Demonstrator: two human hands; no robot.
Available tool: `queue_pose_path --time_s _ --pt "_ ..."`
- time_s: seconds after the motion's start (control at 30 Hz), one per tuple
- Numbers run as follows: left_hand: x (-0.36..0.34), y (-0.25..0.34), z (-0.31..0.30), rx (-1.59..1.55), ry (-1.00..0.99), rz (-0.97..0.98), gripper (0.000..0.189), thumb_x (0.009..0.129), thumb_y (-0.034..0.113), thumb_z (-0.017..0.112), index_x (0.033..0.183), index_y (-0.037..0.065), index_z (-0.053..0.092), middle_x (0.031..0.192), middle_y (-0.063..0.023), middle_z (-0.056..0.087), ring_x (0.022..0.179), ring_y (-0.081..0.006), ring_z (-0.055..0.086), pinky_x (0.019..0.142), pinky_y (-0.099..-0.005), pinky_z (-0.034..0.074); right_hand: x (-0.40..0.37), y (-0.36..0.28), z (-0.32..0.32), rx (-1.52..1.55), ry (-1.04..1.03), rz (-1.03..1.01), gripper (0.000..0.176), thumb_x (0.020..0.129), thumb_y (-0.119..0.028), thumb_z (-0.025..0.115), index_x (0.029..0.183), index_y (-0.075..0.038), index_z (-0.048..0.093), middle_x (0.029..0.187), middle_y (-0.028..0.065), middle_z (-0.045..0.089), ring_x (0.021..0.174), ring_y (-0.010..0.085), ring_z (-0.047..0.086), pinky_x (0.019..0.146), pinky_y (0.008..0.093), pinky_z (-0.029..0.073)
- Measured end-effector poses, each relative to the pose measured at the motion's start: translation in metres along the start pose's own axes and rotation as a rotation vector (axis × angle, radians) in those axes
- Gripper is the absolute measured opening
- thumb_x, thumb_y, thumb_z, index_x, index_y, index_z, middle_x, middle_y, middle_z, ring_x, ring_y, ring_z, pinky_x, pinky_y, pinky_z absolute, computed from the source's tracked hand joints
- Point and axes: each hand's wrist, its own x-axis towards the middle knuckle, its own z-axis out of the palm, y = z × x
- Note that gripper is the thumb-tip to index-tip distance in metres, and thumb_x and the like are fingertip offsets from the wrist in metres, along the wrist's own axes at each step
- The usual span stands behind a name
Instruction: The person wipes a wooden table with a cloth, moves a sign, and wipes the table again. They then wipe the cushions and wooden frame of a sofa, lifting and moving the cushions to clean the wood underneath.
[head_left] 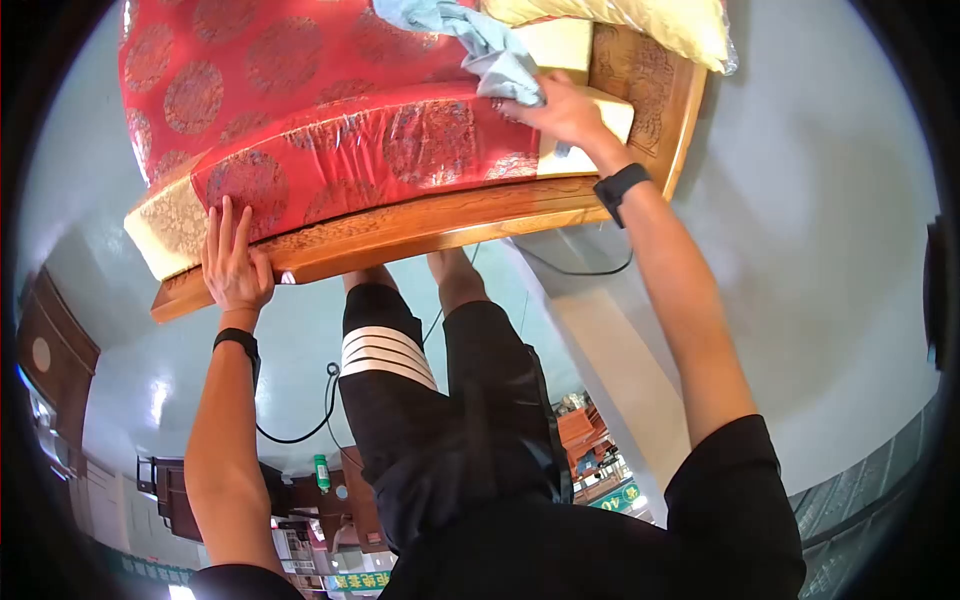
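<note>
My left hand (237, 268) lies with its fingers stretched out against the front edge of a red seat cushion (430, 140) with round gold patterns, near its pale gold end. Underneath the cushion runs a carved wooden bench frame (420, 220). Towards the cushion's other end, my right hand (568, 115) is closed on a light blue cloth (505, 72). The cloth trails away over the red top, and part of it is hidden by my fingers.
A yellow pillow in clear plastic (660, 30) rests at the bench's far right. A black cable (300, 438) crosses the floor behind my legs. Dark wooden furniture (60, 345) stands at the left, and a green bottle (321, 472) shows low in view.
</note>
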Motion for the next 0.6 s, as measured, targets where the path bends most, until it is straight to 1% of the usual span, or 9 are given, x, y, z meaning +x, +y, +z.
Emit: queue_pose_path --time_s 0.03,0.07,0.1,0.17,0.2,0.27,0.37,0.43,0.6 --pt "0.0 0.0 0.0 0.01 -0.005 -0.008 0.062 0.082 0.012 0.052 0.144 0.01 0.063 0.163 -0.0134 0.046 0.149 -0.0402 0.043 0.12 -0.0511 0.037 0.005 0.005 0.002 -0.031 0.022 0.021 0.077 0.088 -0.074 0.063 0.143 -0.02 0.064 0.122 0.0204 0.066 0.116 0.0375 0.066 0.1 0.048 0.052" --pt "-0.001 0.0 0.001 0.002 -0.003 -0.001 0.062 0.082 0.012 0.052 0.143 0.011 0.063 0.163 -0.013 0.046 0.149 -0.0399 0.043 0.12 -0.0508 0.038 0.014 -0.002 -0.008 0.002 -0.06 0.079 0.077 0.091 -0.077 0.057 0.14 -0.018 0.066 0.126 0.0217 0.066 0.118 0.0371 0.066 0.102 0.0469 0.051" --pt "-0.002 0.0 0.001 -0.006 -0.002 0.008 0.062 0.082 0.012 0.052 0.143 0.011 0.064 0.163 -0.0127 0.047 0.149 -0.0396 0.043 0.119 -0.0506 0.038 0.015 -0.013 -0.006 -0.143 0.053 0.099 0.072 0.094 -0.07 0.057 0.138 -0.014 0.067 0.126 0.0215 0.068 0.116 0.0383 0.066 0.101 0.047 0.051" --pt "-0.003 -0.001 0.002 -0.009 -0.002 0.003 0.061 0.082 0.013 0.053 0.142 0.011 0.064 0.163 -0.012 0.047 0.149 -0.0392 0.043 0.119 -0.0507 0.039 0.039 -0.004 0.016 -0.276 0.18 -0.111 0.066 0.097 -0.062 0.056 0.131 -0.006 0.068 0.121 0.025 0.069 0.112 0.0421 0.067 0.099 0.0491 0.052" --pt "-0.003 -0.001 0.002 -0.013 0.002 0.004 0.061 0.082 0.013 0.053 0.142 0.011 0.065 0.163 -0.0121 0.047 0.149 -0.0392 0.044 0.119 -0.0506 0.039 0.045 -0.004 0.024 -0.272 0.179 -0.121 0.066 0.097 -0.062 0.056 0.131 -0.006 0.068 0.121 0.025 0.069 0.112 0.0421 0.067 0.099 0.0491 0.052" --pt "-0.003 -0.003 0.005 -0.027 0.024 0.011 0.06 0.082 0.014 0.054 0.14 0.012 0.066 0.163 -0.0122 0.047 0.149 -0.039 0.044 0.119 -0.0504 0.04 0.043 -0.035 0.025 0.038 0.052 -0.148 0.059 0.097 -0.053 0.058 0.119 0.001 0.068 0.114 0.0283 0.069 0.107 0.0461 0.067 0.095 0.0525 0.053" --pt "-0.003 -0.001 0.004 -0.018 0.015 0.005 0.059 0.082 0.014 0.054 0.139 0.012 0.067 0.163 -0.0124 0.047 0.149 -0.039 0.044 0.119 -0.0505 0.04 -0.012 -0.1 0.024 0.022 0.057 -0.316 0.051 0.096 -0.046 0.06 0.105 0.003 0.068 0.108 0.0299 0.069 0.102 0.0474 0.067 0.092 0.0546 0.053" --pt "-0.003 0.0 0.004 -0.016 0.015 -0.002 0.059 0.081 0.015 0.055 0.138 0.012 0.067 0.162 -0.0125 0.048 0.149 -0.0388 0.044 0.118 -0.0507 0.04 -0.028 -0.126 0.059 0.146 -0.084 -0.448 0.046 0.094 -0.041 0.062 0.101 0.005 0.067 0.102 0.0282 0.07 0.099 0.0478 0.067 0.091 0.0553 0.052" --pt "-0.002 0.002 0.001 -0.055 0.043 -0.045 0.057 0.079 0.015 0.057 0.134 0.01 0.07 0.16 -0.0132 0.05 0.147 -0.0391 0.046 0.117 -0.0492 0.043 -0.026 -0.203 0.073 0.015 -0.601 -0.582 0.035 0.088 -0.028 0.059 0.099 0.004 0.067 0.099 0.0283 0.07 0.098 0.047 0.068 0.089 0.0556 0.053"
